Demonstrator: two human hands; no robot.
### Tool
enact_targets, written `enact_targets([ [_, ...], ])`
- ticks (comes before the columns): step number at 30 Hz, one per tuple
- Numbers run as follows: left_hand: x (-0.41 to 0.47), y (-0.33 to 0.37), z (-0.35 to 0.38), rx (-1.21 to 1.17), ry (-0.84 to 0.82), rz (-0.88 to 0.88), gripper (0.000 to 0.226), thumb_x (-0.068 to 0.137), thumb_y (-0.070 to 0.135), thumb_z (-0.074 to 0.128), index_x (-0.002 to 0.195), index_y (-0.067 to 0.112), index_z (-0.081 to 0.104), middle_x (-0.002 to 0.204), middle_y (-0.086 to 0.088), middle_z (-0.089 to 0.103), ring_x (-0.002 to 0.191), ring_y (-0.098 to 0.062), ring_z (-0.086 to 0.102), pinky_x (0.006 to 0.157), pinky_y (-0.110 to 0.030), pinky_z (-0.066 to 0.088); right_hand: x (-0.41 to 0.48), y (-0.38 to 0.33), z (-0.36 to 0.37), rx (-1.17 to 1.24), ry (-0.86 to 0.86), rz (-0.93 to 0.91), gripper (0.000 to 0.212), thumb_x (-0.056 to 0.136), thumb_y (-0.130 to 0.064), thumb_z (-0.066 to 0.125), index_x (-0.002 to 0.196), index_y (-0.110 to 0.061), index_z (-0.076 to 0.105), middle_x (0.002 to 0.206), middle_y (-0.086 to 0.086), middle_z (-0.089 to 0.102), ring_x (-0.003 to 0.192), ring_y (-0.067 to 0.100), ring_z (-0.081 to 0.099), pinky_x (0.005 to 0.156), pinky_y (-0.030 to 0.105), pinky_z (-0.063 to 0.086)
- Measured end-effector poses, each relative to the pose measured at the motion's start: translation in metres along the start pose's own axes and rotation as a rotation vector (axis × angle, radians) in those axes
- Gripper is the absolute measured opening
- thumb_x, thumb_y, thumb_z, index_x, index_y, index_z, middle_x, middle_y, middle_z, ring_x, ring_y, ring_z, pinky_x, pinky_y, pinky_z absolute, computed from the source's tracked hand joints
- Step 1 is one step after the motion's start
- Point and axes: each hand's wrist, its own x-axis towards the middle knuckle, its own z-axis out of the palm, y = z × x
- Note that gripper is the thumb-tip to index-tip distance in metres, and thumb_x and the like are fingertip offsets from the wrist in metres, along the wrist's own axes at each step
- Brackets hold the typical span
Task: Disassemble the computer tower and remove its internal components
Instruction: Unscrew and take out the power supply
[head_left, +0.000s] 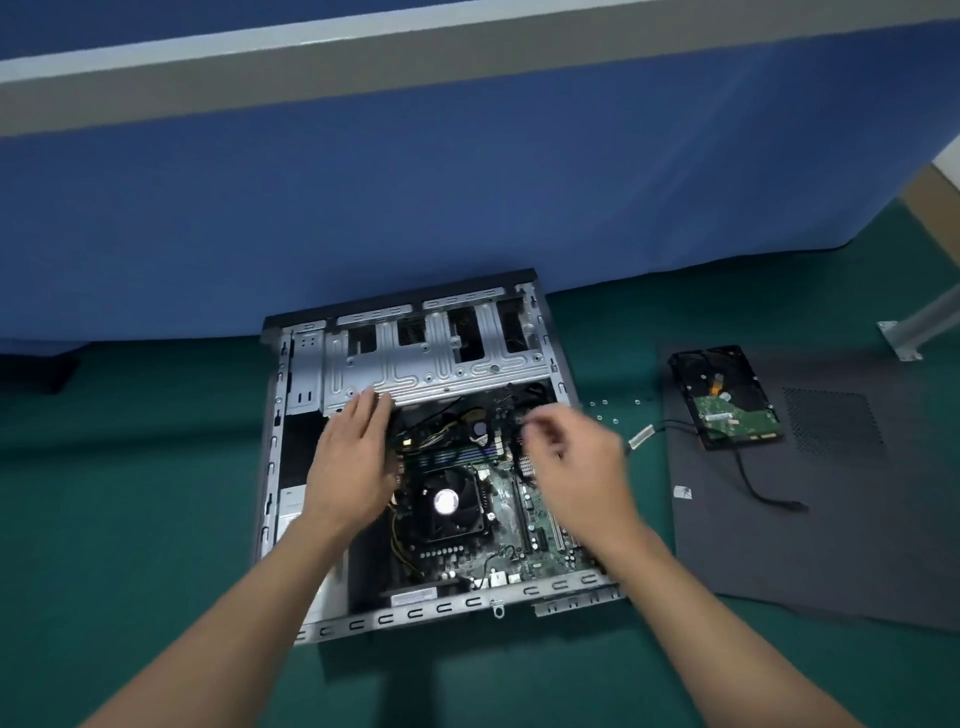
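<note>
The computer tower (332, 621) lies on its side on green flooring, its side open. Inside I see the motherboard (514, 525) with a black CPU fan (449, 501), loose cables (441, 418) and a silver drive cage (436, 358) at the far end. My left hand (356, 462) hovers over the left part of the board, fingers straight and reaching the drive cage edge. My right hand (576, 467) is blurred above the board's right side, fingers loosely curled; whether it pinches a cable cannot be made out.
A removed hard drive (724, 397) lies board-up on the dark side panel (810, 525) to the right, a black cable trailing from it. Small screws (605, 410) lie between case and panel. A blue partition wall (467, 182) stands right behind the tower. A metal leg foot (901, 340) at far right.
</note>
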Motion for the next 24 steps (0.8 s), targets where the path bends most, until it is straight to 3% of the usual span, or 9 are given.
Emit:
enact_targets([
  [2,-0.008,0.003,0.003,0.016,0.119,0.094,0.071,0.073,0.002,0.074,0.139,0.000,0.046,0.143,-0.018,0.047,0.133,-0.034,0.044,0.111,-0.043,0.031,0.002,-0.011,0.030,-0.254,-0.248,-0.254,0.029,0.097,-0.022,0.048,0.122,-0.013,0.059,0.117,-0.001,0.064,0.105,0.008,0.058,0.094,0.022,0.045],
  [4,-0.011,0.005,0.008,0.005,0.138,0.155,0.061,0.070,-0.002,0.072,0.129,0.000,0.056,0.127,-0.017,0.060,0.117,-0.034,0.057,0.102,-0.045,0.043,0.009,-0.013,0.054,-0.436,-0.377,-0.334,0.039,0.099,-0.024,0.044,0.135,-0.009,0.048,0.136,0.006,0.052,0.125,0.019,0.047,0.109,0.033,0.035],
  [6,-0.012,0.007,0.013,0.019,0.011,0.155,0.057,0.084,0.011,0.063,0.138,0.005,0.047,0.133,-0.011,0.057,0.121,-0.029,0.053,0.106,-0.042,0.037,0.018,-0.010,0.069,-0.659,-0.468,-0.329,0.051,0.098,-0.028,0.044,0.144,-0.007,0.035,0.147,0.011,0.040,0.136,0.024,0.034,0.115,0.036,0.022],
  [9,-0.008,0.006,0.027,0.102,-0.157,0.141,0.063,0.097,0.040,0.043,0.151,0.013,0.023,0.154,-0.004,0.034,0.139,-0.023,0.032,0.116,-0.041,0.018,0.029,-0.002,0.079,-0.993,-0.622,-0.176,0.063,0.097,-0.035,0.042,0.147,-0.002,0.022,0.139,0.015,0.047,0.127,0.028,0.043,0.106,0.041,0.029],
  [11,-0.004,0.009,0.032,0.145,-0.222,0.138,0.067,0.098,0.050,0.033,0.152,0.014,0.016,0.159,-0.003,0.022,0.144,-0.024,0.023,0.117,-0.045,0.011,0.032,0.004,0.082,-0.999,-0.693,-0.007,0.058,0.097,-0.034,0.039,0.144,-0.001,0.027,0.124,0.014,0.060,0.113,0.030,0.055,0.096,0.044,0.038],
  [14,0.004,0.018,0.039,0.115,-0.288,0.132,0.072,0.099,0.052,0.032,0.153,0.009,0.011,0.160,-0.008,0.014,0.146,-0.026,0.017,0.118,-0.044,0.008,0.037,0.008,0.085,-0.884,-0.711,0.140,0.041,0.098,-0.032,0.036,0.130,-0.007,0.043,0.119,0.013,0.061,0.106,0.035,0.060,0.086,0.046,0.046],
  [19,0.008,0.028,0.054,-0.113,-0.329,0.058,0.080,0.098,0.053,0.036,0.152,0.004,0.003,0.157,-0.016,0.017,0.144,-0.030,0.017,0.118,-0.039,0.012,0.051,0.007,0.091,-0.752,-0.521,0.047,0.024,0.095,-0.022,0.041,0.113,-0.009,0.051,0.114,0.013,0.059,0.103,0.037,0.059,0.078,0.041,0.047],
  [21,0.004,0.026,0.062,-0.203,-0.334,0.038,0.080,0.097,0.056,0.036,0.153,0.009,0.004,0.155,-0.015,0.020,0.143,-0.028,0.017,0.117,-0.039,0.011,0.058,0.008,0.097,-0.749,-0.501,0.005,0.029,0.099,-0.030,0.038,0.115,-0.010,0.051,0.117,0.011,0.057,0.108,0.032,0.054,0.080,0.040,0.045],
  [24,-0.008,0.027,0.072,-0.233,-0.403,0.052,0.086,0.093,0.065,0.035,0.153,0.015,0.000,0.159,-0.008,0.011,0.146,-0.023,0.005,0.118,-0.041,0.001,0.071,0.010,0.107,-0.724,-0.626,0.129,0.045,0.100,-0.045,0.030,0.118,-0.009,0.051,0.122,0.015,0.055,0.116,0.034,0.046,0.088,0.044,0.042],
])
